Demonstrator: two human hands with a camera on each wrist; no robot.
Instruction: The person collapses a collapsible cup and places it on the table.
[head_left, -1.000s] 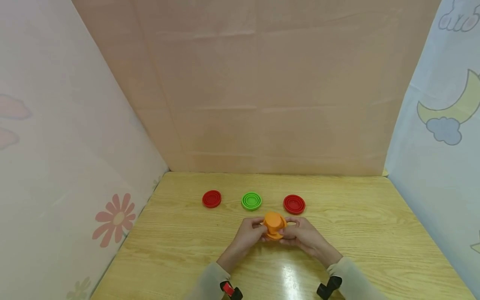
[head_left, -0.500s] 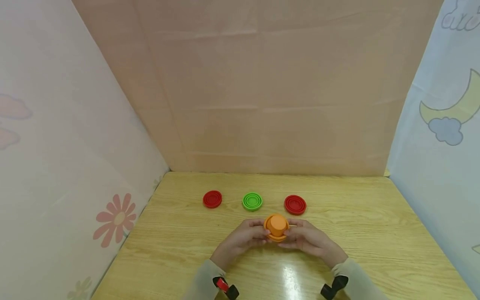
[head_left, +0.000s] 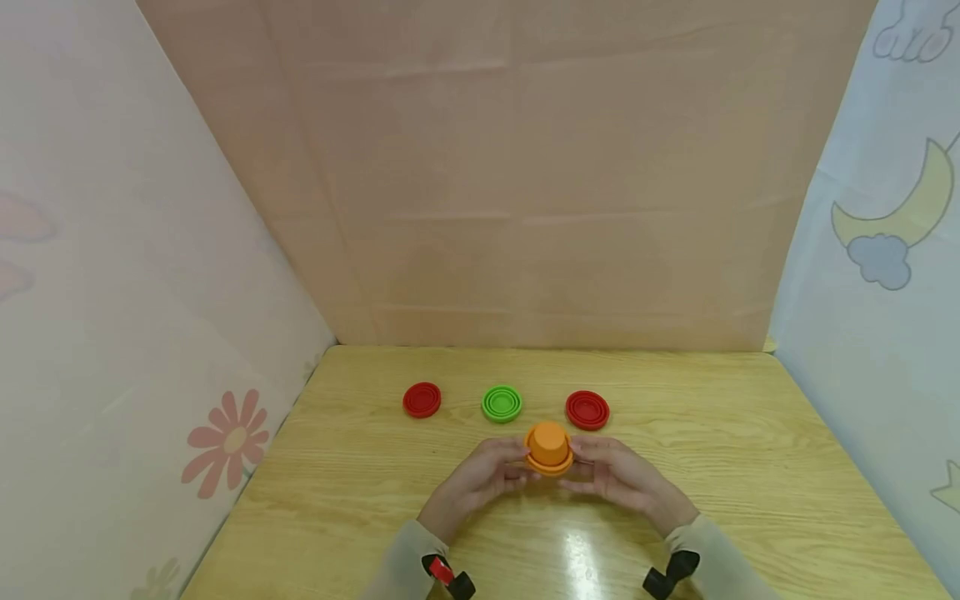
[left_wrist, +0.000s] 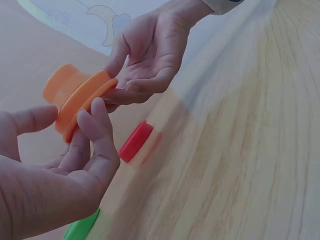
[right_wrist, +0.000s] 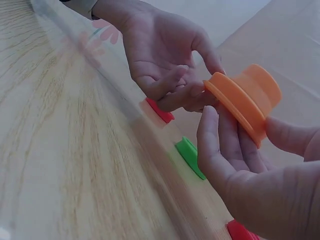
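Both hands hold an orange collapsible cup (head_left: 550,443) between them, above the wooden table. Its narrow base points up and away, and the wide rim faces down toward the fingers. My left hand (head_left: 480,475) pinches the cup's left side, thumb on the outer wall and fingers under the rim. On the opposite side, my right hand (head_left: 628,477) grips it the same way. In the left wrist view the cup's wall (left_wrist: 65,90) rises in a step from the broad rim band. The inside of the cup is hidden.
Behind the hands a row of flattened collapsible cups lies on the table (head_left: 330,467): a red one (head_left: 422,400) at left, a green one (head_left: 501,403) in the middle, a red one (head_left: 587,410) at right. Printed cloth walls stand on both sides, with a tan cloth (head_left: 517,208) at the back.
The orange cup's rim and wall looked bent and uneven a second ago; now they form even round rings, base up. The fingers have shifted out to its sides. The flattened cups stay put.
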